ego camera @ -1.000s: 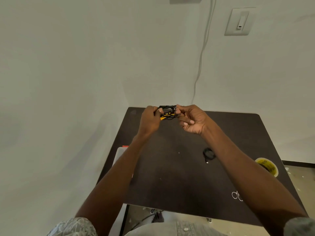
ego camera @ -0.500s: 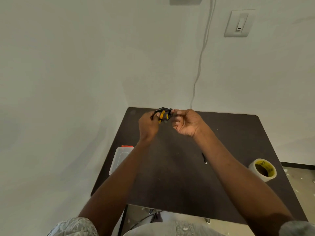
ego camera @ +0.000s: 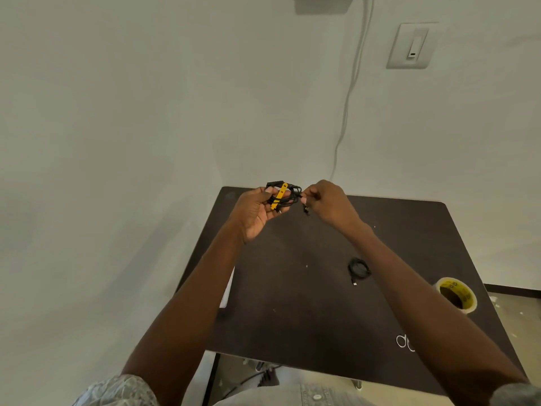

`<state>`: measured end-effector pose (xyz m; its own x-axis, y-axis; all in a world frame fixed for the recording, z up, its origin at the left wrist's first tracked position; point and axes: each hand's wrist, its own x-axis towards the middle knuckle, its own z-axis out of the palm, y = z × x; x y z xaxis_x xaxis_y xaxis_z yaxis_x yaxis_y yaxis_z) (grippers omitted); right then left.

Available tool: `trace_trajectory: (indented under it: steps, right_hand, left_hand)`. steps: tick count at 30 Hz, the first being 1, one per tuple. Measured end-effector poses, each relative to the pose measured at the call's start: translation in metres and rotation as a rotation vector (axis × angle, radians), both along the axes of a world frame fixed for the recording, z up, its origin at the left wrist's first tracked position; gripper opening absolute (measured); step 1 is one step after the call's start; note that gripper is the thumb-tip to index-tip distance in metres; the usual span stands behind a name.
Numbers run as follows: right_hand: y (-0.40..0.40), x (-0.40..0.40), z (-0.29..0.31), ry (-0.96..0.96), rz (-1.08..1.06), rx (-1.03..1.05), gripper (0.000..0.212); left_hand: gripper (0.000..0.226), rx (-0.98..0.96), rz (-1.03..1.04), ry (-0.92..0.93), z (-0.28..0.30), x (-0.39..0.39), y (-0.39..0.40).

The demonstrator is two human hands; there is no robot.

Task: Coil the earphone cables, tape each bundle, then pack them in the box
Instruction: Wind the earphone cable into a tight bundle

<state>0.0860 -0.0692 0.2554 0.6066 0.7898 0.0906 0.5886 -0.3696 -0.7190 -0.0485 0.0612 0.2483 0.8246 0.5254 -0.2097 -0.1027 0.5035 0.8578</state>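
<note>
earphone bundle [ego camera: 282, 196], both hands pinching it

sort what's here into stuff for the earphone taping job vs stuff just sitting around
For the job:
held cable bundle with yellow tape, in both hands
second coiled cable
tape roll
clear box, mostly hidden

Just there:
wall switch
wall cord

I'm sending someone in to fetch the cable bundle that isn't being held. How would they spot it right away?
Look at the dark table against the wall. On its right half, between the person's right forearm and the middle of the table, lies a small coiled black cable, with the tape roll further right. Unlike the held bundle, it shows no yellow tape.
</note>
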Motion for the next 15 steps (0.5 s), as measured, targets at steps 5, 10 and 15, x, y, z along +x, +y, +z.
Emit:
trace_trajectory:
  steps: [5,10,15]
  right_hand:
    - [0.007,-0.021,-0.019,0.383,-0.219,0.244,0.022]
    - [0.01,-0.028,-0.018,1.063,-0.25,0.444,0.012]
    - [0.007,-0.026,-0.017,1.339,-0.205,0.542,0.017]
  left_hand:
    - [0.018,-0.051,0.027,-0.034,-0.005,0.006,-0.01]
    - [0.013,0.07,0.199,0.046,-0.009,0.011,-0.019]
    - [0.017,0.391,0.393,0.216,-0.019,0.015,-0.025]
